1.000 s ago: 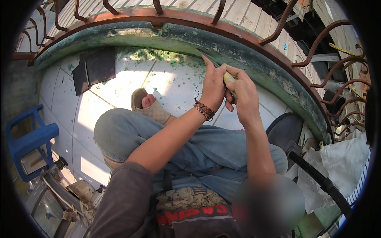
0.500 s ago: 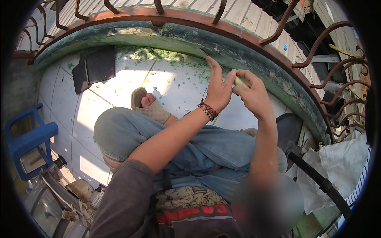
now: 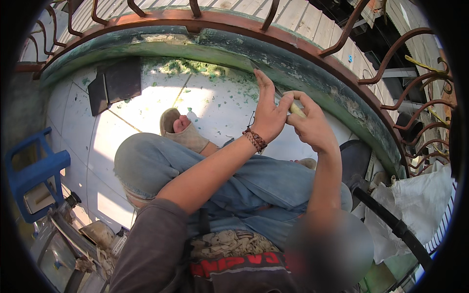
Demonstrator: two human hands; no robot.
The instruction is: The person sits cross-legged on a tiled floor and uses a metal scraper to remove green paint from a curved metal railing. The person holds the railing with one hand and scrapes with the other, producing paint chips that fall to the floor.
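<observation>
My right hand (image 3: 312,122) is closed around the pale yellow handle of a knife-like tool (image 3: 297,110). Its thin metal blade slants up and left behind my left hand (image 3: 270,110), and a dark tip appears beyond the fingertips at the low wall (image 3: 215,51). Most of the blade is hidden, so I cannot tell exactly where it meets the wall. The left fingers are stretched out flat along the blade, the thumb beside the handle's upper end. Green paint flakes (image 3: 210,73) lie on the white tiles at the wall's foot.
Brown metal railing (image 3: 234,27) tops the curved wall. A dark flat panel (image 3: 122,80) lies at the far left, and a blue plastic stool (image 3: 39,171) stands nearer. At right are a black pole (image 3: 391,222) and a white sack (image 3: 415,210). My sandalled foot (image 3: 183,129) rests ahead.
The tool's handle and my right fingers have shifted slightly down and toward me. My left hand stays in nearly the same place with its fingers extended.
</observation>
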